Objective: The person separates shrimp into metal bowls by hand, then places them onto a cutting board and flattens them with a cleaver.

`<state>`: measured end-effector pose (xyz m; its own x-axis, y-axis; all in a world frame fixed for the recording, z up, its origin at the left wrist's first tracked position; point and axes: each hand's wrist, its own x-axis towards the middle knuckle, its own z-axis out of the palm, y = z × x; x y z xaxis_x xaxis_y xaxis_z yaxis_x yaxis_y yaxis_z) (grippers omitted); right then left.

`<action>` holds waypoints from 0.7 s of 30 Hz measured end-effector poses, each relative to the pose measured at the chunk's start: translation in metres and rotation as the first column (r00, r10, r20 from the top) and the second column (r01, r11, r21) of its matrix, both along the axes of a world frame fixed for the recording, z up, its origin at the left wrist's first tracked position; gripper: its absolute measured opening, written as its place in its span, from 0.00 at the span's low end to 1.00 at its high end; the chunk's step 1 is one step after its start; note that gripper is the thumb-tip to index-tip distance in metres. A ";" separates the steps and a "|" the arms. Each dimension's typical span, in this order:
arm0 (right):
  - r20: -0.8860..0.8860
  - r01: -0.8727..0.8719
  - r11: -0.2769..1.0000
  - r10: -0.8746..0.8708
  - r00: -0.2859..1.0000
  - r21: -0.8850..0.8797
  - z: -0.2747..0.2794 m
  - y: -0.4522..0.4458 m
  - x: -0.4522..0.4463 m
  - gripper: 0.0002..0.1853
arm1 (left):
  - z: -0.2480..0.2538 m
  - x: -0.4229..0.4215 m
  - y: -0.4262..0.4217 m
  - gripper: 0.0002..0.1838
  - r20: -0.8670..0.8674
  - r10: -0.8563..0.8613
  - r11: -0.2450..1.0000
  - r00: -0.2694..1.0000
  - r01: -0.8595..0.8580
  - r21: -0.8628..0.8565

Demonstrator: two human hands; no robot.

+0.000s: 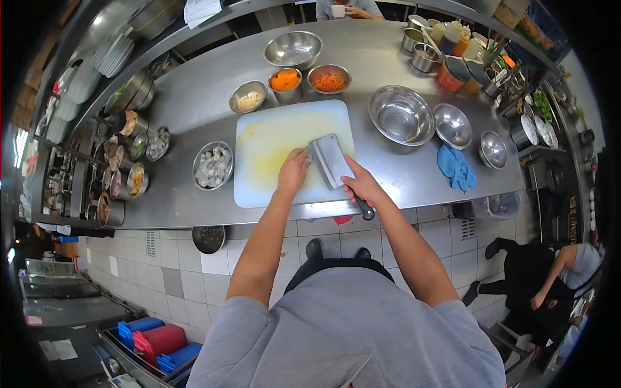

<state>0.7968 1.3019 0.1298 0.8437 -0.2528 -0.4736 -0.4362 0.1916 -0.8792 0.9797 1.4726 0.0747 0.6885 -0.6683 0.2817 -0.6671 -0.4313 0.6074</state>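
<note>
Grey shirt (349, 323) faces cleaver (330, 161) and bowl (212, 187) of shrimp (212, 165)

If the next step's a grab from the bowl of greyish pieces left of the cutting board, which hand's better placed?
Left, I'd say. The left hand is nearer that bowl; the right hand grips the cleaver on the bowl's far side.
</note>
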 end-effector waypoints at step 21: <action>-0.026 0.001 1.000 -0.001 1.000 0.005 0.013 0.023 -0.022 0.42 | 0.008 -0.001 0.001 0.21 -0.074 0.049 0.966 0.996 -0.029 0.256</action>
